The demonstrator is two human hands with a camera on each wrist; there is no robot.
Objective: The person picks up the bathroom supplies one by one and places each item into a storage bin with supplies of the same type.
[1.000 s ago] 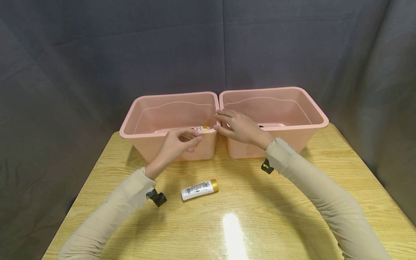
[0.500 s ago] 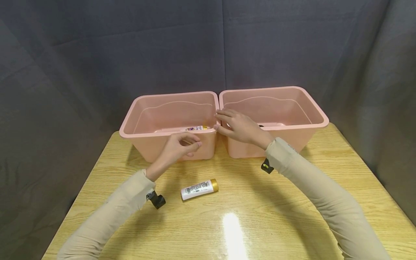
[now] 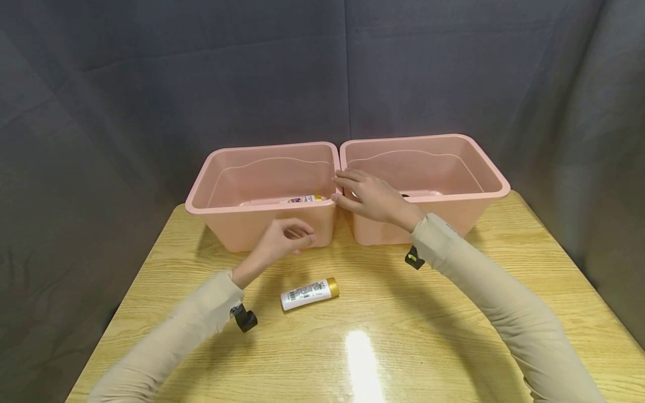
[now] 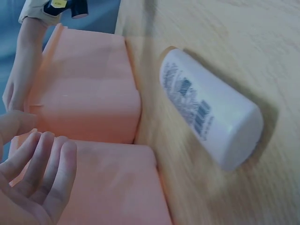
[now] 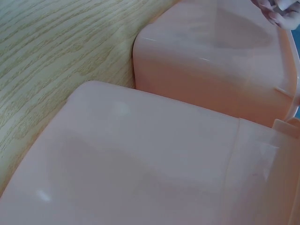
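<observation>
A white bottle with a gold cap (image 3: 308, 294) (image 4: 211, 117) lies on its side on the wooden table. My left hand (image 3: 294, 236) hovers just above and behind it, in front of the left pink bin (image 3: 227, 224), fingers (image 4: 44, 180) loosely curled and holding nothing. A second small bottle (image 3: 304, 198) lies inside that bin by its near wall. My right hand (image 3: 360, 195) rests with fairly straight fingers where the left bin's rim meets that of the right pink bin (image 3: 484, 168) (image 5: 154, 159).
The two bins stand side by side at the back of the table (image 3: 428, 336), touching. A grey cloth backdrop (image 3: 201, 84) hangs behind them. Glare marks the tabletop near the front.
My left hand has come down from the left bin's near rim to in front of its wall, uncovering the bottle inside. My right hand and the bottle on the table have not moved.
</observation>
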